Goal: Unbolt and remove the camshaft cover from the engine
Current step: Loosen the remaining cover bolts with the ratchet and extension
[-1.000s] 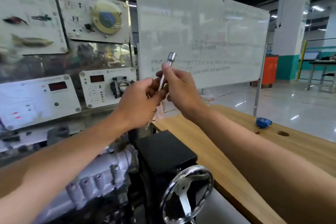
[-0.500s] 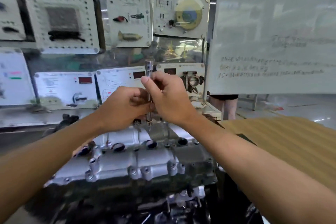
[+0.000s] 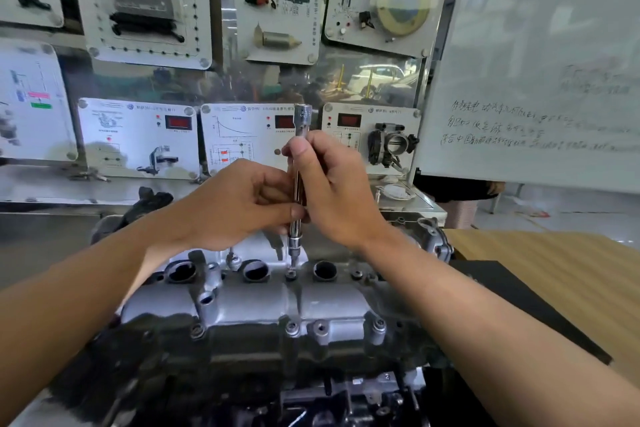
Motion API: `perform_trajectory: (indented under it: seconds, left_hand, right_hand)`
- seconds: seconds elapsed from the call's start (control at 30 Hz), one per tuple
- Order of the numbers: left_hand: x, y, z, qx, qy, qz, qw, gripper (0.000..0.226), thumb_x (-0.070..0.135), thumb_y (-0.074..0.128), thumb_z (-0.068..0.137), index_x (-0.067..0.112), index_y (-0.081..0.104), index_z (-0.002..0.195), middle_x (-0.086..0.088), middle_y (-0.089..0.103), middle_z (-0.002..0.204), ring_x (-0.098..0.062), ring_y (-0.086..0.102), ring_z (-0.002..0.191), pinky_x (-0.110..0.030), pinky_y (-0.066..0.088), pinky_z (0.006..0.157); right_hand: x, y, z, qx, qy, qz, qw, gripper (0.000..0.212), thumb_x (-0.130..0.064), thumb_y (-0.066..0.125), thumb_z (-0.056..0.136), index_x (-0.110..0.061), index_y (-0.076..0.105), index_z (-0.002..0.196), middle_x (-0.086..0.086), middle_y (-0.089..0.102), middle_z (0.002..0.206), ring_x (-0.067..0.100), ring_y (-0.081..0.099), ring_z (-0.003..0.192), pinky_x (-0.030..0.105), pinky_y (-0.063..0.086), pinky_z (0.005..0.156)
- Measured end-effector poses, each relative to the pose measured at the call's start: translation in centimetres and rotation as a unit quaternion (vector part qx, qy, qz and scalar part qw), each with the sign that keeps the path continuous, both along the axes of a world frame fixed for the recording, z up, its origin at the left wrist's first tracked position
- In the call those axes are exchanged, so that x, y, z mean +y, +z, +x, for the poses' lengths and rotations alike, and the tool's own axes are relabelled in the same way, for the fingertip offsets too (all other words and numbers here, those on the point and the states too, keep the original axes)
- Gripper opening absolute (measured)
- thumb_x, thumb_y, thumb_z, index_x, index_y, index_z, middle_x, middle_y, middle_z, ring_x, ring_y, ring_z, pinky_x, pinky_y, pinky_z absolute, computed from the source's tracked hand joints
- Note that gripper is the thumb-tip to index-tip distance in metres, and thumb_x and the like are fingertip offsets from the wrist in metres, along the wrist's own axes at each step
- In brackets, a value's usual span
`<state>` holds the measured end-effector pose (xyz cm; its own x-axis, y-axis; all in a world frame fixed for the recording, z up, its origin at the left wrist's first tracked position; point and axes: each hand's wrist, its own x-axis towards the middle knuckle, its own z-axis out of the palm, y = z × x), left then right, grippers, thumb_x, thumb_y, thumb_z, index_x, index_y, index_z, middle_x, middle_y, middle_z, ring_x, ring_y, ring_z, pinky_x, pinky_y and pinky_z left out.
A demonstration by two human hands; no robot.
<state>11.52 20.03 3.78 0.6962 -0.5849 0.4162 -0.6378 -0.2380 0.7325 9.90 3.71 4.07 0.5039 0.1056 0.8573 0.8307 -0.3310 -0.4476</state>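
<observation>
The silver camshaft cover [image 3: 263,305] lies across the top of the engine, with round plug holes and several bolts along its edges. A chrome extension bar [image 3: 300,135] with a bit at its lower end stands upright over a bolt [image 3: 291,276] in the cover's middle row, its tip just above or on the bolt head. My left hand [image 3: 235,204] grips the bar's lower shaft from the left. My right hand [image 3: 332,184] pinches the shaft higher up from the right. The middle of the bar is hidden by my fingers.
Training panels [image 3: 138,139] with displays and mounted parts form a wall close behind the engine. A whiteboard [image 3: 540,80] stands at the right. A wooden workbench [image 3: 554,270] with a black mat [image 3: 512,295] lies right of the engine.
My view swung left from the whiteboard and bench to the engine. Both hands carried the bar down from mid-air until it stood upright over a bolt in the cover.
</observation>
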Motion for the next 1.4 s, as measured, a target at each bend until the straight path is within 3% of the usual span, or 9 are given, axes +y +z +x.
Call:
perform_trajectory:
  seconds: [0.1,0.47,0.63,0.77,0.87,1.0,1.2,1.3,1.4]
  left_hand:
    - [0.3,-0.4,0.1,0.004,0.015,0.016,1.000,0.011,0.006,0.070,0.089,0.010,0.074,0.098,-0.007,0.078,0.085,-0.015,0.074,0.075,-0.023,0.059,0.072]
    - [-0.3,-1.1,-0.1,0.013,0.024,0.011,1.000,0.017,0.023,0.073,0.082,0.010,0.074,0.092,-0.020,0.075,0.084,-0.033,0.073,0.084,-0.025,0.061,0.074]
    - [0.2,-1.1,-0.1,0.011,0.010,0.026,1.000,0.027,0.035,0.074,0.070,0.016,0.075,0.088,-0.017,0.076,0.083,-0.035,0.073,0.086,-0.031,0.061,0.079]
    - [0.3,-1.2,-0.2,-0.020,0.044,0.047,0.998,0.031,0.044,0.082,0.073,0.019,0.074,0.090,-0.014,0.076,0.080,-0.030,0.074,0.081,-0.036,0.062,0.078]
    - [0.1,-1.3,-0.5,-0.082,0.097,0.048,0.991,0.032,0.049,0.084,0.070,0.025,0.072,0.086,-0.003,0.070,0.063,-0.022,0.072,0.063,-0.028,0.060,0.062]
    - [-0.2,-1.6,-0.8,-0.119,0.113,0.042,0.986,0.012,0.031,0.081,0.078,0.031,0.071,0.084,-0.001,0.070,0.064,-0.019,0.069,0.060,-0.030,0.057,0.062]
    - [-0.2,-1.1,-2.0,-0.016,0.015,0.033,0.999,0.014,0.008,0.066,0.091,0.021,0.071,0.094,0.005,0.078,0.087,-0.007,0.074,0.083,-0.012,0.054,0.072]
    - [0.0,-0.9,-2.3,0.027,-0.009,0.013,1.000,0.019,-0.003,0.059,0.093,0.011,0.070,0.100,0.000,0.079,0.092,-0.012,0.076,0.089,-0.014,0.056,0.075]
    - [-0.3,-1.2,-2.4,-0.016,0.049,0.021,0.998,0.011,0.008,0.068,0.089,0.017,0.074,0.093,-0.001,0.079,0.082,-0.014,0.076,0.079,-0.022,0.060,0.073]
  right_hand:
    - [0.4,-0.7,0.6,-0.001,0.006,0.001,1.000,0.031,-0.009,0.048,0.103,0.010,0.059,0.082,0.020,0.056,0.065,0.032,0.053,0.063,0.045,0.044,0.061]
    - [0.5,-2.1,1.4,-0.032,0.019,0.027,0.999,0.027,-0.012,0.046,0.102,-0.001,0.063,0.085,0.002,0.051,0.060,0.009,0.048,0.057,0.022,0.041,0.056]
    - [0.5,-2.6,1.1,-0.021,0.038,0.041,0.998,0.032,-0.015,0.048,0.102,0.008,0.061,0.084,0.018,0.055,0.061,0.024,0.050,0.057,0.033,0.043,0.055]
    - [0.5,-2.3,0.8,0.010,0.056,0.078,0.995,0.017,-0.013,0.063,0.096,-0.005,0.063,0.080,-0.003,0.053,0.060,0.005,0.047,0.054,0.019,0.039,0.053]
    - [0.4,-2.3,0.8,0.013,0.057,0.114,0.992,0.013,-0.012,0.078,0.083,-0.008,0.066,0.081,-0.009,0.060,0.063,0.008,0.053,0.054,0.021,0.045,0.050]
    - [0.5,-2.4,0.6,0.013,0.057,0.085,0.995,0.016,-0.010,0.084,0.076,-0.005,0.070,0.083,0.006,0.068,0.069,0.030,0.059,0.056,0.035,0.053,0.055]
    - [-0.1,-2.4,0.8,0.023,0.070,0.035,0.997,0.005,-0.011,0.069,0.090,-0.009,0.070,0.085,-0.002,0.062,0.079,0.015,0.056,0.076,0.028,0.048,0.076]
    - [0.0,-2.5,0.6,0.044,0.097,0.036,0.994,0.012,-0.009,0.060,0.094,-0.006,0.071,0.094,0.011,0.063,0.093,0.021,0.059,0.090,0.027,0.048,0.084]
    - [0.1,-2.5,0.3,0.026,0.093,0.036,0.995,0.018,-0.012,0.061,0.093,-0.008,0.069,0.078,0.007,0.064,0.079,0.018,0.058,0.077,0.024,0.045,0.073]
